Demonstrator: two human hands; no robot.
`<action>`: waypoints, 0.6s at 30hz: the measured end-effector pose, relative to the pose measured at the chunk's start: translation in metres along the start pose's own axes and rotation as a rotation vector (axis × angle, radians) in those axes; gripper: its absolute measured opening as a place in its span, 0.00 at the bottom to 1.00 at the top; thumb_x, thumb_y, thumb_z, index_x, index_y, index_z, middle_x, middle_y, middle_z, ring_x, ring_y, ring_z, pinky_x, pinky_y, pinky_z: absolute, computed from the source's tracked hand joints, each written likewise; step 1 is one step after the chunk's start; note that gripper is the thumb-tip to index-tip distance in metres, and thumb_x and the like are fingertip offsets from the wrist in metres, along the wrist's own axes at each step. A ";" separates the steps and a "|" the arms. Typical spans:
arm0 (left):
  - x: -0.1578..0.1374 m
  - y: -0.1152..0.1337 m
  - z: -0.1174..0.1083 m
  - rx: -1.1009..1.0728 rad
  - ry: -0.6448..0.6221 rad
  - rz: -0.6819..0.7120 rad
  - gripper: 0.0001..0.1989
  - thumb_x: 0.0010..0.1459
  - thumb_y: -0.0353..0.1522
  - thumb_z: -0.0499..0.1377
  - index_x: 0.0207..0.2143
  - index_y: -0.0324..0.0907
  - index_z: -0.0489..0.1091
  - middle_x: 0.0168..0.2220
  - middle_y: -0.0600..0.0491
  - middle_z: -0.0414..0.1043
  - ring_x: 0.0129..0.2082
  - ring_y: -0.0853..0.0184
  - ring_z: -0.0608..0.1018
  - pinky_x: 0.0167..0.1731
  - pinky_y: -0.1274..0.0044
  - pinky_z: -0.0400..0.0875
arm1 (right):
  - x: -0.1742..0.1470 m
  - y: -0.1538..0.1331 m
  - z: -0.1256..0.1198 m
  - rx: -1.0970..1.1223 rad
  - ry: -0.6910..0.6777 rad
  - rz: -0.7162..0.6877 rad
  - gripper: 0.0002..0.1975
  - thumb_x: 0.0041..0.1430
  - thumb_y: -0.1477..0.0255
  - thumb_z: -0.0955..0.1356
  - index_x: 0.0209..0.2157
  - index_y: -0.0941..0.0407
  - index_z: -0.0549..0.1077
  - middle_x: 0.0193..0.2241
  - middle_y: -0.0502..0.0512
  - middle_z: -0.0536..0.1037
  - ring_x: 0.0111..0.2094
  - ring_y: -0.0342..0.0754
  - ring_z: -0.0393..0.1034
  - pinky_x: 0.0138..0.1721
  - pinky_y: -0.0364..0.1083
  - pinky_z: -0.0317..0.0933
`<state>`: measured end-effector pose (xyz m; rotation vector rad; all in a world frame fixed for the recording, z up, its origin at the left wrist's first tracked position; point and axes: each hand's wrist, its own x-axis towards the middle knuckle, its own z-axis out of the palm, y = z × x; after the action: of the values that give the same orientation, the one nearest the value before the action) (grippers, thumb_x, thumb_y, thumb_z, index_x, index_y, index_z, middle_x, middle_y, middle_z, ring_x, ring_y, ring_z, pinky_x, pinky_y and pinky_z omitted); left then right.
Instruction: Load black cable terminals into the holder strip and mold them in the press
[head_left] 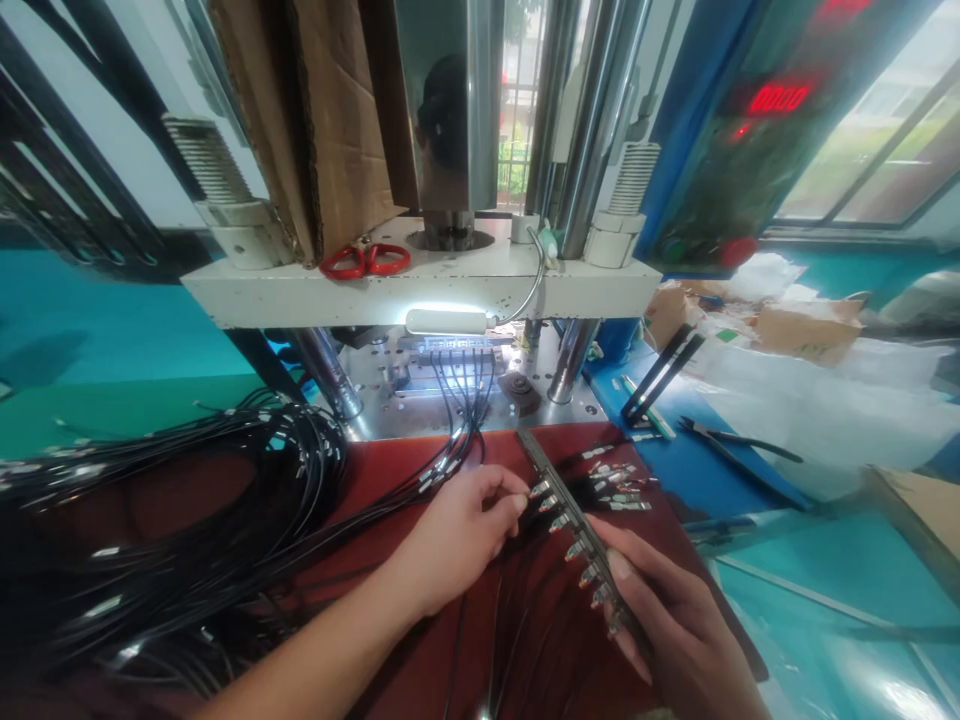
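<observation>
My right hand (667,610) grips a long dark metal bar (559,480) by its lower end, thumb on top. Small silvery connectors (576,551) sit in a row along the bar's left edge, with thin black cables hanging below. At the upper part of the bar, my left hand (480,515) is closed in a pinch on a cable end, beside the topmost connector; the fingers mostly hide it. Behind the hands, a second row of cables (466,400) runs into a lit fixture (454,345) on the press bed.
A coil of black cables (225,500) lies on the left. More cable ends (619,485) rest on the red-brown mat (390,465), right of the bar. The press plate (300,300) carries red-handled scissors (366,261). Pliers (739,445) and plastic bags (817,400) are at right.
</observation>
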<state>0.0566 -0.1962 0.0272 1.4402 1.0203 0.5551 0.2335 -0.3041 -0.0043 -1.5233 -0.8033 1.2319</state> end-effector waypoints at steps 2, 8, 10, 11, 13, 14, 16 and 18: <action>-0.001 0.000 0.002 0.146 0.082 0.131 0.07 0.58 0.33 0.54 0.38 0.42 0.67 0.28 0.56 0.68 0.25 0.71 0.68 0.28 0.79 0.62 | 0.000 0.001 0.000 -0.005 -0.016 -0.020 0.26 0.54 0.54 0.67 0.52 0.51 0.71 0.28 0.52 0.73 0.17 0.37 0.58 0.14 0.36 0.55; -0.004 -0.003 0.007 0.466 0.184 0.314 0.09 0.60 0.32 0.53 0.39 0.44 0.72 0.35 0.52 0.74 0.35 0.64 0.73 0.38 0.74 0.63 | 0.001 0.003 0.001 0.007 0.025 -0.020 0.26 0.52 0.53 0.69 0.50 0.51 0.73 0.29 0.52 0.73 0.17 0.38 0.60 0.14 0.37 0.56; -0.003 -0.004 0.007 0.491 0.190 0.306 0.09 0.60 0.33 0.53 0.37 0.44 0.73 0.35 0.51 0.74 0.35 0.63 0.73 0.39 0.74 0.63 | 0.002 0.003 0.001 0.005 0.015 -0.032 0.25 0.53 0.54 0.68 0.50 0.50 0.73 0.28 0.51 0.73 0.16 0.37 0.58 0.13 0.37 0.54; -0.003 -0.003 0.007 0.489 0.183 0.292 0.10 0.60 0.33 0.52 0.36 0.44 0.73 0.33 0.51 0.74 0.34 0.63 0.73 0.38 0.74 0.63 | 0.002 0.003 0.000 0.001 0.009 -0.038 0.25 0.53 0.54 0.68 0.50 0.50 0.73 0.28 0.51 0.72 0.16 0.37 0.58 0.13 0.36 0.54; -0.001 -0.002 0.006 0.444 0.156 0.252 0.10 0.60 0.34 0.52 0.33 0.43 0.73 0.30 0.52 0.74 0.32 0.64 0.73 0.36 0.75 0.63 | 0.002 0.002 0.000 -0.005 0.001 -0.048 0.24 0.54 0.54 0.68 0.50 0.50 0.73 0.27 0.51 0.73 0.15 0.36 0.57 0.12 0.36 0.53; 0.000 -0.001 0.005 0.402 0.142 0.228 0.10 0.59 0.35 0.53 0.31 0.43 0.73 0.29 0.53 0.73 0.31 0.65 0.72 0.35 0.75 0.63 | 0.002 0.002 0.000 -0.012 -0.002 -0.054 0.25 0.54 0.54 0.67 0.51 0.50 0.73 0.27 0.51 0.73 0.15 0.36 0.57 0.12 0.36 0.52; 0.001 0.001 0.005 0.285 0.123 0.173 0.09 0.58 0.35 0.54 0.31 0.42 0.72 0.28 0.53 0.72 0.29 0.67 0.71 0.32 0.77 0.63 | 0.002 0.002 0.000 -0.027 -0.003 -0.065 0.25 0.54 0.53 0.67 0.51 0.50 0.73 0.27 0.51 0.73 0.14 0.36 0.57 0.11 0.36 0.52; 0.002 0.002 0.005 0.142 0.097 0.102 0.08 0.56 0.37 0.56 0.33 0.41 0.70 0.28 0.54 0.70 0.25 0.70 0.69 0.26 0.79 0.62 | 0.002 0.002 0.001 -0.036 0.005 -0.065 0.26 0.54 0.53 0.67 0.51 0.50 0.73 0.29 0.52 0.74 0.14 0.37 0.58 0.11 0.36 0.53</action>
<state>0.0618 -0.1968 0.0279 1.6102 1.0848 0.6424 0.2331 -0.3024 -0.0066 -1.5169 -0.8687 1.1712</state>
